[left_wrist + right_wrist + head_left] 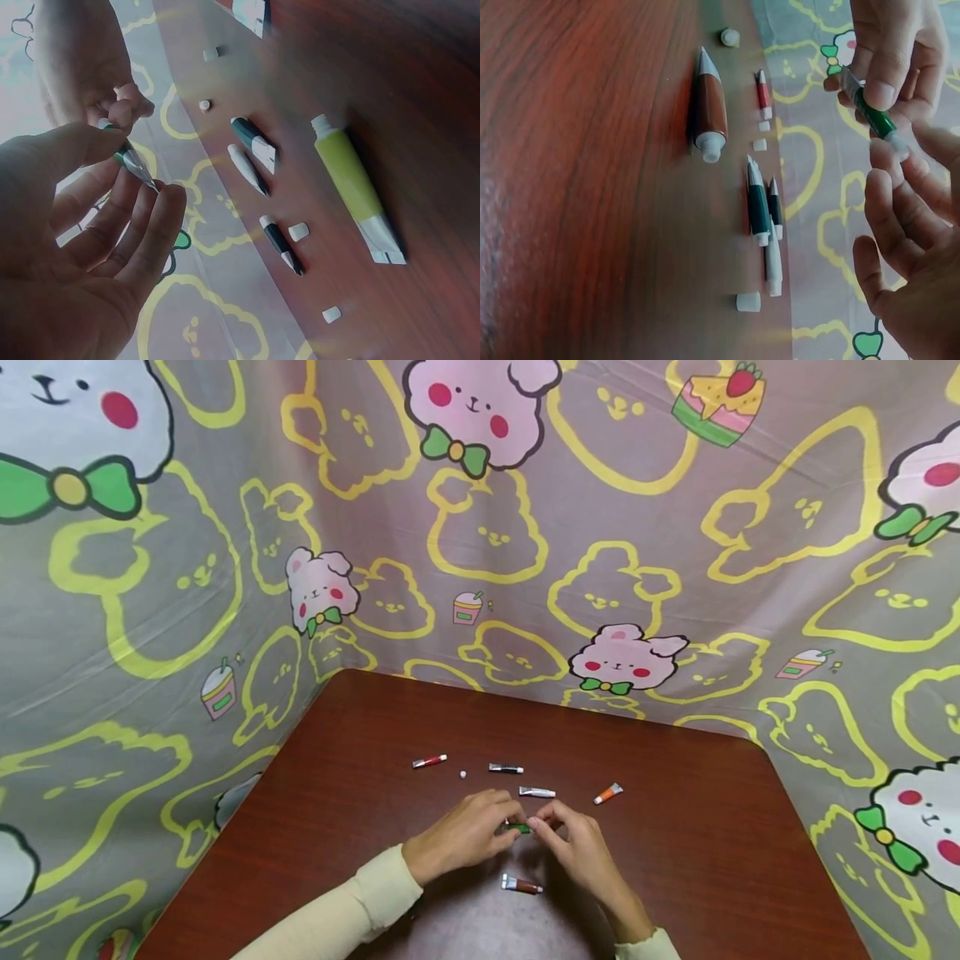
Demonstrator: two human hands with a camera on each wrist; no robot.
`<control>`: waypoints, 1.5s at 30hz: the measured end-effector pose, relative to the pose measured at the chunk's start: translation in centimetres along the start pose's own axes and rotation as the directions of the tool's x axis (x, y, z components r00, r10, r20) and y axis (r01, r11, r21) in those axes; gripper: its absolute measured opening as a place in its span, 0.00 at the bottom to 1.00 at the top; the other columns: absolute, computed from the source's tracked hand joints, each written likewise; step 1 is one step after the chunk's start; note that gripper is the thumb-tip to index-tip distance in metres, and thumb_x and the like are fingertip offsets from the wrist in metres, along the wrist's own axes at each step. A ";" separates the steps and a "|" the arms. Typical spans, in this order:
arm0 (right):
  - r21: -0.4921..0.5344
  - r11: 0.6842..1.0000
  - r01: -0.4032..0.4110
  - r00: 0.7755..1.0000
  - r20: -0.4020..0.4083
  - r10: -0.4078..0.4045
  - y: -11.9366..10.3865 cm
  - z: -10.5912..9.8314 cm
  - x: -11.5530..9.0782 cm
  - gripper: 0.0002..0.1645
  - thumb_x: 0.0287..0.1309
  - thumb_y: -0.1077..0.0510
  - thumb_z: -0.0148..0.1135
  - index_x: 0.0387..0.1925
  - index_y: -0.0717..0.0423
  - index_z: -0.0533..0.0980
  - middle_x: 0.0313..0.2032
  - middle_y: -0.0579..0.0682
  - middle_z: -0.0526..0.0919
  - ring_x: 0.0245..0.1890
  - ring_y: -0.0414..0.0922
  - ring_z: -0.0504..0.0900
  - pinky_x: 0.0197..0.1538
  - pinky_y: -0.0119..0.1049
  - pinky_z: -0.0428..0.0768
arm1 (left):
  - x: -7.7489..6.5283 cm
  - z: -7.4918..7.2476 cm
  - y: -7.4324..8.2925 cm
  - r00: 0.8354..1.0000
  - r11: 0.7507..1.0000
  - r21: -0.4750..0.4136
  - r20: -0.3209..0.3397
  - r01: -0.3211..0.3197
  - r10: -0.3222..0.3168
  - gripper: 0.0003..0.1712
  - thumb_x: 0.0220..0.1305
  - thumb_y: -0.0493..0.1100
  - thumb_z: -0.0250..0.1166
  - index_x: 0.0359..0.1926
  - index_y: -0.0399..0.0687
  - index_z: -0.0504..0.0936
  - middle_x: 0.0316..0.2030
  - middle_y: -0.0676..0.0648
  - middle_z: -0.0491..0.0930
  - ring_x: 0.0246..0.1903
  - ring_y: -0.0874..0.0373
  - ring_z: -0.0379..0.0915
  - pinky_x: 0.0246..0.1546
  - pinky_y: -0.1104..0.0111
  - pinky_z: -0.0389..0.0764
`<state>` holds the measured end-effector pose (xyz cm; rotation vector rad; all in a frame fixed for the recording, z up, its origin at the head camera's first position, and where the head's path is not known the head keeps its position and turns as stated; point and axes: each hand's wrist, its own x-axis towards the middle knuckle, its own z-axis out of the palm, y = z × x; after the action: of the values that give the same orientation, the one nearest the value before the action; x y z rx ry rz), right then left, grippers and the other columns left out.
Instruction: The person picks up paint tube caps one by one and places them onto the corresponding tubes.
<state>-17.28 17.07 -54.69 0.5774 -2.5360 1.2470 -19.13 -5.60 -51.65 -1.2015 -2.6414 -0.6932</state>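
Between both hands is a small green paint tube [872, 111], partly covered by fingers in the head view. My left hand [461, 832] pinches its body between thumb and fingers. At the tube's white cap [897, 147], the fingertips of my right hand [585, 852] grip the end. A brown paint tube [521, 884] lies on the table nearer me, just below the hands. Beyond them rest a white tube [537, 792] and a black tube [506, 768].
A red tube [430, 761] lies to the far left, with a loose white cap [462, 774] beside it. Right of the hands is an orange tube [608, 794]. A yellow tube [349, 180] without a cap shows in the left wrist view. Patterned cloth hangs behind the brown table [337, 827].
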 end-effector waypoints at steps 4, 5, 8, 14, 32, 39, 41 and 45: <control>0.055 0.998 0.002 0.999 0.041 -0.005 0.0 -0.3 -0.1 0.08 0.64 0.61 0.77 0.40 0.46 0.85 0.32 0.36 0.87 0.34 0.30 0.82 0.39 0.39 0.86 | 0.0 0.0 -0.1 1.000 0.999 -0.023 0.000 0.028 -0.028 0.05 0.71 0.42 0.75 0.46 0.52 0.90 0.41 0.54 0.86 0.40 0.63 0.80 0.41 0.75 0.80; 0.066 0.998 -0.001 0.999 0.053 -0.003 0.1 -0.4 -0.1 0.09 0.64 0.61 0.77 0.41 0.47 0.85 0.32 0.37 0.87 0.35 0.30 0.82 0.39 0.39 0.86 | 0.0 0.0 -0.2 1.000 0.999 -0.027 0.000 0.031 -0.031 0.05 0.71 0.42 0.76 0.46 0.52 0.90 0.41 0.54 0.86 0.40 0.63 0.80 0.41 0.75 0.80; 0.076 0.997 -0.024 0.997 0.075 0.018 0.3 -0.4 -0.1 0.08 0.65 0.61 0.77 0.42 0.47 0.85 0.33 0.37 0.88 0.36 0.30 0.83 0.42 0.38 0.87 | 0.1 0.0 -0.2 1.000 0.999 -0.019 -0.001 0.031 -0.031 0.05 0.71 0.43 0.76 0.46 0.52 0.90 0.42 0.54 0.86 0.40 0.64 0.80 0.42 0.74 0.81; 0.045 0.997 -0.056 0.996 0.068 0.053 0.5 -0.3 -0.1 0.02 0.69 0.56 0.74 0.39 0.44 0.86 0.34 0.38 0.91 0.36 0.31 0.86 0.42 0.37 0.87 | 0.3 -0.1 -0.1 1.000 1.000 0.000 -0.003 0.020 -0.020 0.06 0.72 0.45 0.75 0.47 0.52 0.89 0.43 0.55 0.86 0.42 0.65 0.79 0.44 0.74 0.81; 0.090 0.995 -0.039 0.995 0.091 0.031 0.4 -0.5 -0.2 0.08 0.69 0.58 0.74 0.48 0.51 0.86 0.34 0.40 0.90 0.34 0.31 0.84 0.39 0.34 0.86 | 0.0 0.0 -0.1 0.999 1.000 -0.002 -0.043 0.003 -0.003 0.05 0.71 0.44 0.75 0.46 0.53 0.89 0.43 0.55 0.86 0.43 0.64 0.81 0.46 0.71 0.82; 0.072 0.997 -0.002 0.995 0.099 -0.005 0.4 -0.8 0.0 0.06 0.67 0.59 0.76 0.42 0.47 0.85 0.34 0.36 0.88 0.37 0.30 0.84 0.43 0.42 0.89 | -0.1 0.2 -0.1 0.998 1.000 -0.013 -0.065 -0.017 0.016 0.06 0.69 0.41 0.76 0.45 0.51 0.90 0.41 0.54 0.86 0.42 0.63 0.81 0.45 0.71 0.83; 0.052 0.999 -0.009 0.996 0.094 0.004 0.3 -0.7 0.0 0.04 0.68 0.57 0.75 0.40 0.48 0.86 0.34 0.35 0.88 0.38 0.30 0.85 0.44 0.44 0.89 | -0.1 0.2 -0.1 0.997 1.000 -0.010 -0.069 -0.023 0.022 0.06 0.69 0.41 0.76 0.45 0.51 0.89 0.41 0.54 0.86 0.42 0.63 0.81 0.45 0.71 0.83; 0.002 1.000 -0.022 0.997 0.075 0.022 0.2 -0.6 0.1 0.04 0.69 0.55 0.74 0.36 0.45 0.86 0.32 0.35 0.89 0.35 0.29 0.84 0.40 0.42 0.87 | 0.0 0.0 0.0 0.997 0.999 -0.012 -0.070 -0.030 0.029 0.06 0.70 0.42 0.76 0.46 0.51 0.89 0.42 0.54 0.86 0.42 0.63 0.82 0.45 0.71 0.83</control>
<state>-17.37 17.63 -54.43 0.6097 -2.6090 1.2599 -19.15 -5.62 -51.67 -1.1943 -2.5616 -0.7344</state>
